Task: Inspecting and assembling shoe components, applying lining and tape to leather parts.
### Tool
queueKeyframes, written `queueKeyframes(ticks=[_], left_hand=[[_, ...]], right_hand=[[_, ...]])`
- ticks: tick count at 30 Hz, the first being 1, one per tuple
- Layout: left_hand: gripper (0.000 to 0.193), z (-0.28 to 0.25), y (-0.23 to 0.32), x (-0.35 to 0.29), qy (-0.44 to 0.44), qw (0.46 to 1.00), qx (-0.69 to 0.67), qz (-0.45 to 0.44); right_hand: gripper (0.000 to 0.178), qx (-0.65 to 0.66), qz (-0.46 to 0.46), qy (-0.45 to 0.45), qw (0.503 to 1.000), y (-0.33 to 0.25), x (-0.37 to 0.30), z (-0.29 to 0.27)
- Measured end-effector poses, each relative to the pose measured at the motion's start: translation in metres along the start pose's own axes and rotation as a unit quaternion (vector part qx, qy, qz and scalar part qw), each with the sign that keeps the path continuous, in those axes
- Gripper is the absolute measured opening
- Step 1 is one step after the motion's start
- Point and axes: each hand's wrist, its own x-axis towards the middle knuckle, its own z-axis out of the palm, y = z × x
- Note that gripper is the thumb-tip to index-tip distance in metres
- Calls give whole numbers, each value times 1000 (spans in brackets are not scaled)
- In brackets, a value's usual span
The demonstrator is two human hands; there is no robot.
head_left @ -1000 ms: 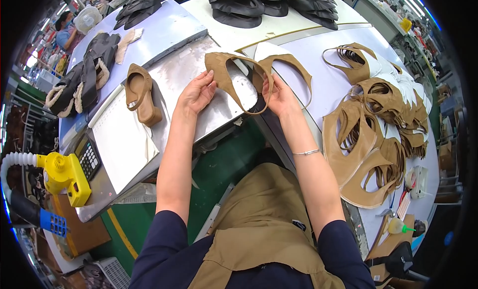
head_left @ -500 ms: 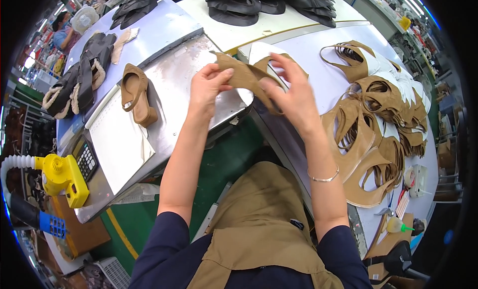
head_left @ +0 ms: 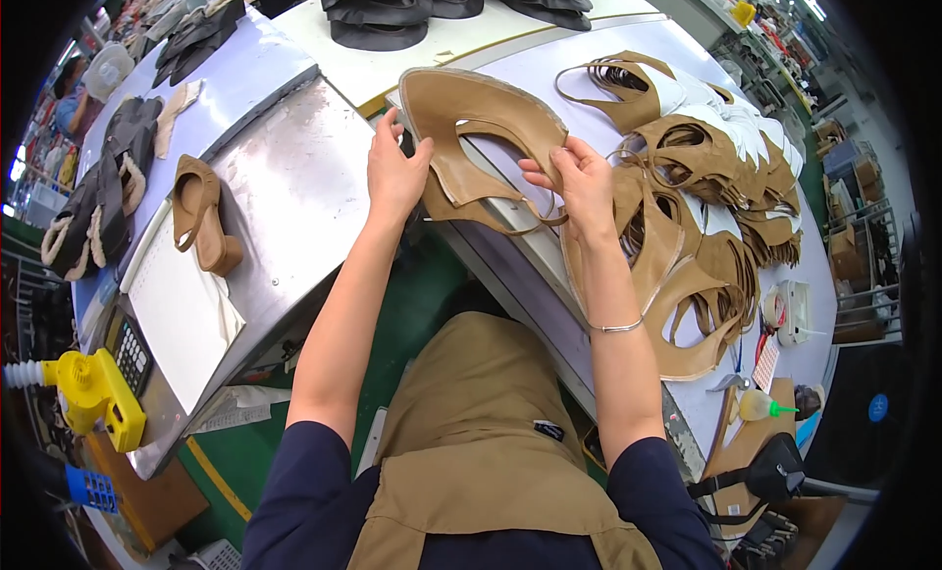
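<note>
Shiny metal tops the table (head_left: 309,168) at ten o'clock; tan shoe uppers (head_left: 687,133) pile up at two. One loose tan upper (head_left: 471,97) is at twelve o'clock. The right hand (head_left: 589,189) pinches its right end between thumb and fingers. The left hand (head_left: 394,176) has its fingers spread beside its left edge; I can't tell if they touch. It looks light and bendy, so hold its wide part

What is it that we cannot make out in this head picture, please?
In the head view:
- Tan piece: far side, hidden by its near face under the right hand.
- Tan pile: lower layers, covered by those on top.
- Black stack: top, cut off by the upper edge.
- Hose: far end, cut off by the left edge.
</note>
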Motion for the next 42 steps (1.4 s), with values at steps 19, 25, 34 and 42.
queueKeyframes(ticks=[19,25,34,42], left_hand=[[33,-23,28,-63,-192,945,-178,-194],[34,18,1,-71,-235,888,-265,-294],[15,36,-65,-58,-318,416,-778,-348],[36,24,-20,-81,-183,572,-726,-336]], right_hand=[[19,-85,-78,61,991,-11,9,-12],[29,-84,-65,-25,994,-27,-12,9],[42,-493,-176,92,847,-4,63,-34],[69,-598,44,-19,800,31,85,-31]])
